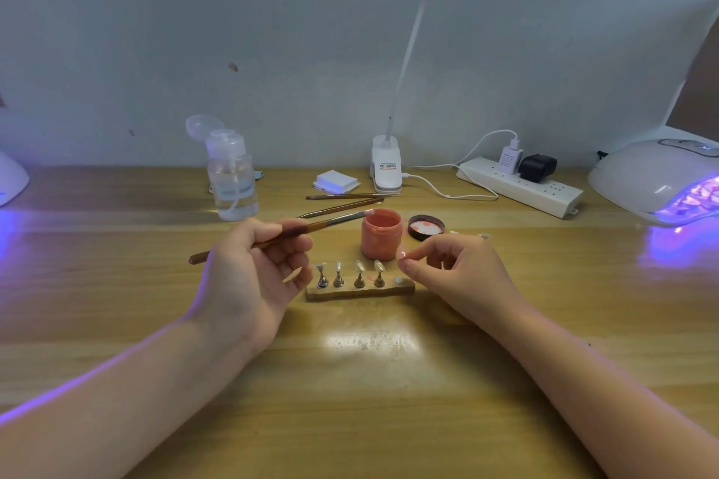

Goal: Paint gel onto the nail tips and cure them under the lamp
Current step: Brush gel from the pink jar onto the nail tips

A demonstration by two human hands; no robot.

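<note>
My left hand grips a brown-handled brush, its bristles reaching the rim of the open pink gel jar. My right hand pinches a small nail tip between thumb and forefinger, just right of the jar. Below both hands a wooden holder carries several metal stands with nail tips on top. The jar's lid lies open to the right. A curing lamp glows violet at the far right.
Two spare brushes lie behind the jar. At the back stand a clear pump bottle, a stack of white pads, a clip desk lamp base and a power strip. Another violet-lit lamp sits at the far left.
</note>
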